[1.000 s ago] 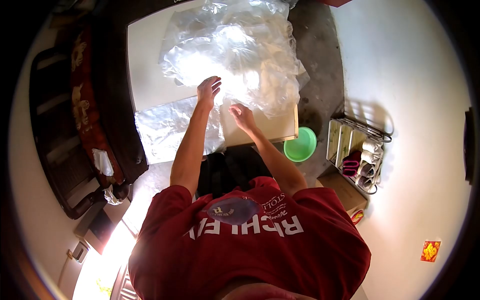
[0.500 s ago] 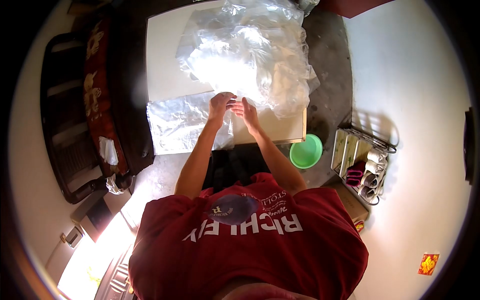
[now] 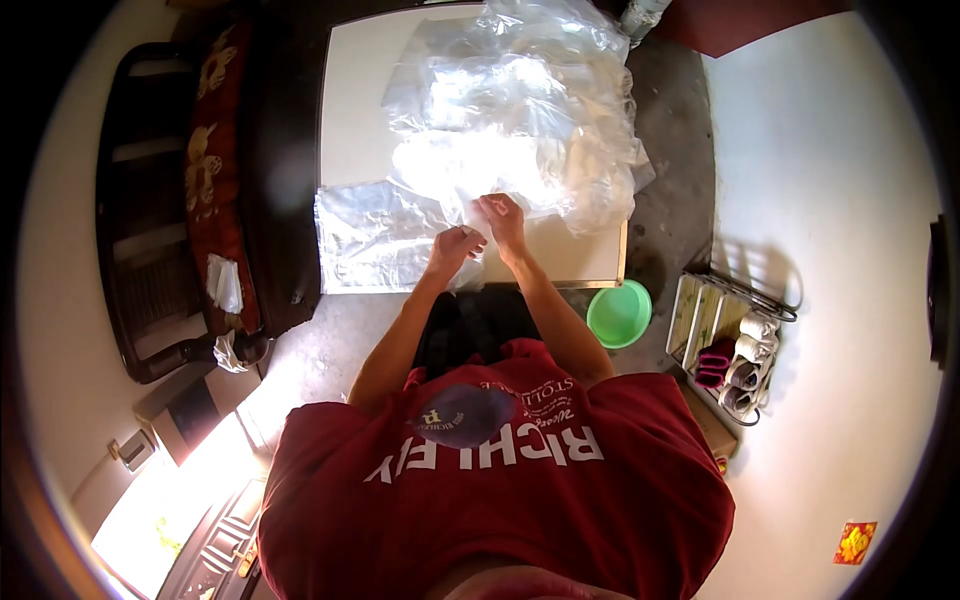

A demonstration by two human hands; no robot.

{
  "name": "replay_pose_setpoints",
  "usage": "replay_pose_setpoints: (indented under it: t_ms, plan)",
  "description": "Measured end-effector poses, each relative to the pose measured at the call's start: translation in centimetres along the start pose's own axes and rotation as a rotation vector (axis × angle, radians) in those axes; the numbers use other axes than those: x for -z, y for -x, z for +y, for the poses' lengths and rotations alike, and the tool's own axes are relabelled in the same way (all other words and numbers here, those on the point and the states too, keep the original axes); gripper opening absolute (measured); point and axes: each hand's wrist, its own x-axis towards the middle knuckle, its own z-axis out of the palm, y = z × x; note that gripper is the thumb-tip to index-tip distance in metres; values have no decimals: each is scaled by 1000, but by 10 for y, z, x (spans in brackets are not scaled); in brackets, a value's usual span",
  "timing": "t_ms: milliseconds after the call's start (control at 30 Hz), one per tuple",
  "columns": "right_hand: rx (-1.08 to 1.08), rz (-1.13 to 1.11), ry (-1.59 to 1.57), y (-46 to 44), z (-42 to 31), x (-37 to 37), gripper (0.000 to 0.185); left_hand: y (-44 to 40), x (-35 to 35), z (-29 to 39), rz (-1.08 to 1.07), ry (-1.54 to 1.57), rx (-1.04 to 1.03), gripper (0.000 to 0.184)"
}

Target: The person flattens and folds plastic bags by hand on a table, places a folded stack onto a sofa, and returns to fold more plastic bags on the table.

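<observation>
A large crumpled heap of clear plastic bags (image 3: pixel 590 140) covers much of the white table (image 3: pixel 355 110). Flat clear bags (image 3: pixel 365 240) lie at the table's near left corner, reaching under my hands. My right hand (image 3: pixel 504 222) is closed in a pinch on a clear plastic bag (image 3: pixel 468 212) at the near edge of the heap. Just below and left of it, my left hand (image 3: pixel 456 250) has its fingers curled together at the same film. Glare and transparency hide the exact edges of the bag in my fingers.
A green basin (image 3: pixel 619 314) stands on the floor by the table's near right corner. Farther right is a rack (image 3: pixel 690 310) with shoes (image 3: pixel 752 350). A dark wooden bench (image 3: pixel 150 230) with a red cover runs along the left.
My hands were close together with fingers more extended; now the left has come down toward me and the right stays higher, both with fingers curled. The whole view has shifted slightly.
</observation>
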Motion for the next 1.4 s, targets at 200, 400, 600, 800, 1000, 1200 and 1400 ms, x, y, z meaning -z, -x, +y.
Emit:
replay_pose_setpoints:
  t_ms: [200,400,600,800,1000,1200,1400]
  plan:
    - [-104,-32,-10,14,-4,-14,17,26,22,-1,27,63,10,18]
    - [-315,-44,58,21,12,-30,19,57,48,-13,32,118,-14,16]
    - [-314,-58,-29,33,17,-49,21,92,86,-38,16,258,-46,15]
    - [-237,-101,-3,54,30,-71,13,117,114,-56,95,448,145,33]
    - [-177,-67,-144,100,41,-101,7,108,125,-67,195,148,287,69]
    - [-143,-74,-323,126,60,-115,2,80,147,-96,69,197,353,46]
    - [-112,42,-246,137,83,-111,8,89,177,-88,220,372,101,20]
